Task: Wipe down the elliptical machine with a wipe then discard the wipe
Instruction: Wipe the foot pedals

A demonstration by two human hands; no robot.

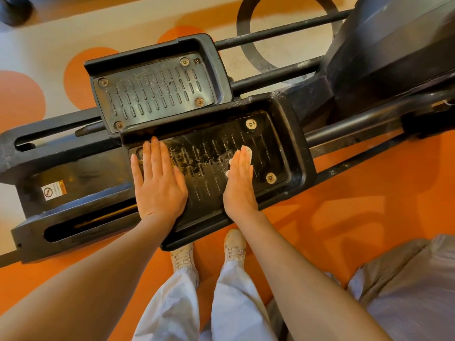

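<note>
The black elliptical machine lies below me, with its near foot pedal [290,153] wet and shiny. My right hand [240,183] lies flat with straight fingers on that pedal, pressing a white wipe [248,150] that shows only past the fingertips and beside the palm. On the pedal's left end my left hand [160,180] rests flat, fingers straight, holding nothing. The far foot pedal [155,94] looks dull and dusty.
Rails and bars [278,33] of the machine run across the view to a dark housing [394,50] at the upper right. A warning sticker [53,190] sits on the left rail. My feet [234,244] stand on orange floor. Grey fabric [406,286] lies at the lower right.
</note>
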